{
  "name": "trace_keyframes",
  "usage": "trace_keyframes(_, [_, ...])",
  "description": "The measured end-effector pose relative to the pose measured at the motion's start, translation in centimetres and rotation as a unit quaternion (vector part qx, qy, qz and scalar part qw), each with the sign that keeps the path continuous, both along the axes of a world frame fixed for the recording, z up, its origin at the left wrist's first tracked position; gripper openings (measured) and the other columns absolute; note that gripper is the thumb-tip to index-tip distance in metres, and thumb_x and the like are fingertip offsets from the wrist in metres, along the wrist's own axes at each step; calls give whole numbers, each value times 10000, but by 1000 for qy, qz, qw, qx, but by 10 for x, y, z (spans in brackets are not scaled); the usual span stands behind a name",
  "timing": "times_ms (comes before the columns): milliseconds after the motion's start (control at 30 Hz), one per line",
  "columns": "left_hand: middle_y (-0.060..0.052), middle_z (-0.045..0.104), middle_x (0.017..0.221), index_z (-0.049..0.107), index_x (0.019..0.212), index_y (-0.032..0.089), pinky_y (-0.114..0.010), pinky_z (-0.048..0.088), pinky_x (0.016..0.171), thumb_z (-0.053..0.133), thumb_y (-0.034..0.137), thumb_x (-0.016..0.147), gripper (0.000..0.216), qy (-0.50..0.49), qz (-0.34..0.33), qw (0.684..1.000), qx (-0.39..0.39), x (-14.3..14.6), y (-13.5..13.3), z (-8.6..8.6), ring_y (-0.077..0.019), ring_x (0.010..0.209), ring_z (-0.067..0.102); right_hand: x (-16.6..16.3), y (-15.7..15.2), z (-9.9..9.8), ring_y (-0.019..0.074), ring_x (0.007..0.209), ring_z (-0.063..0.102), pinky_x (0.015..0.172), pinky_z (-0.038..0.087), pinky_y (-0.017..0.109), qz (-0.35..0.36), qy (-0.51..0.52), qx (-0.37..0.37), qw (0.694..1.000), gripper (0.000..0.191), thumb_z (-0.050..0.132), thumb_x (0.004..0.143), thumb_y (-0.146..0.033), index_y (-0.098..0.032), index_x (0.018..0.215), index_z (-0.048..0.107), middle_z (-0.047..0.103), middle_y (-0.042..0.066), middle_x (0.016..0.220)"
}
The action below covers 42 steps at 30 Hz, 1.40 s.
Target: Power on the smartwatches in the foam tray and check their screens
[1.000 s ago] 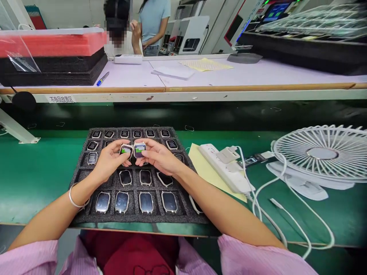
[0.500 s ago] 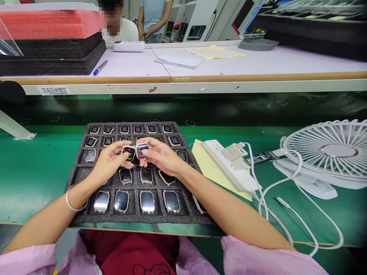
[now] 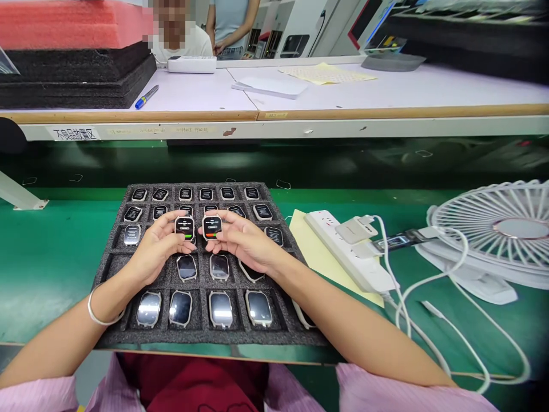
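My left hand point(image 3: 160, 243) is closed around the edges of a smartwatch body point(image 3: 184, 226), whose lit screen shows white text and a green bar. Beside it, my right hand point(image 3: 240, 237) grips a second smartwatch point(image 3: 212, 225) with white text and a red-orange bar; that thumb rests at the screen's lower edge. Both watches are strapless and held side by side, a small gap apart, over a dark foam tray point(image 3: 180, 335). Several more watches sit in the tray's compartments: text shows on those in the back rows, while the front ones, such as this watch point(image 3: 221, 309), have dark, reflective screens.
Right of the tray lie a yellow sheet point(image 3: 302, 229), a white power strip point(image 3: 343, 246) with chargers and looping cables point(image 3: 465, 337), and a white fan point(image 3: 506, 229). A shelf point(image 3: 193, 97) crosses behind, bearing stacked foam point(image 3: 77, 74), a pen point(image 3: 147, 97) and papers. Two people are beyond.
Both watches have turned more upright toward me and separated slightly. My thumbs have slid down off the screens' middle, so the text now shows.
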<state>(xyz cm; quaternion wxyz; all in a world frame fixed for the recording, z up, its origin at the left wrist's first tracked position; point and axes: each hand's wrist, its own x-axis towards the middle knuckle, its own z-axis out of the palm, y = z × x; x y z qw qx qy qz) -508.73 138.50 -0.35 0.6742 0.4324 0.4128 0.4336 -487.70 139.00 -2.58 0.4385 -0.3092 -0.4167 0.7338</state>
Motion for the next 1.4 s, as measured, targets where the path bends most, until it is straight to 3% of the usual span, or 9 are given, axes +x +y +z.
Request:
trace_keyframes(167, [11, 689, 851, 587, 1241, 199, -237, 534, 649, 720, 132, 702, 560, -16, 2, 999, -31, -1, 1, -1, -107, 651, 674, 2, 1, 1, 170, 732, 742, 637, 597, 277, 0, 2, -37, 999, 529, 622, 738, -43, -220, 1228, 528, 725, 39, 980])
trace_keyframes(367, [-13, 683, 960, 537, 1305, 200, -245, 526, 619, 726, 130, 683, 654, 12, -9, 1000, -9, 2, -3, 0, -118, 661, 682, 3, -2, 5, 156, 711, 733, 629, 574, 253, 4, 1, -16, 1000, 516, 627, 743, -49, -218, 1219, 521, 709, 3, 894])
trace_keyframes(933, [-13, 666, 1014, 522, 1178, 193, -238, 597, 669, 703, 87, 718, 505, 52, -21, 993, 101, 5, -5, -8, -76, 639, 674, 0, -7, 8, 147, 771, 727, 716, 578, 270, 26, 3, 5, 1000, 479, 680, 768, -75, -215, 1200, 524, 703, 5, 924])
trace_keyframes(1400, [-10, 677, 974, 518, 1132, 183, -227, 610, 629, 748, 154, 744, 452, 49, -26, 993, 107, 4, -5, -9, -78, 607, 681, 1, -7, 5, 126, 745, 717, 695, 569, 256, 35, -5, 31, 999, 445, 731, 809, -154, -210, 1194, 516, 683, -4, 909])
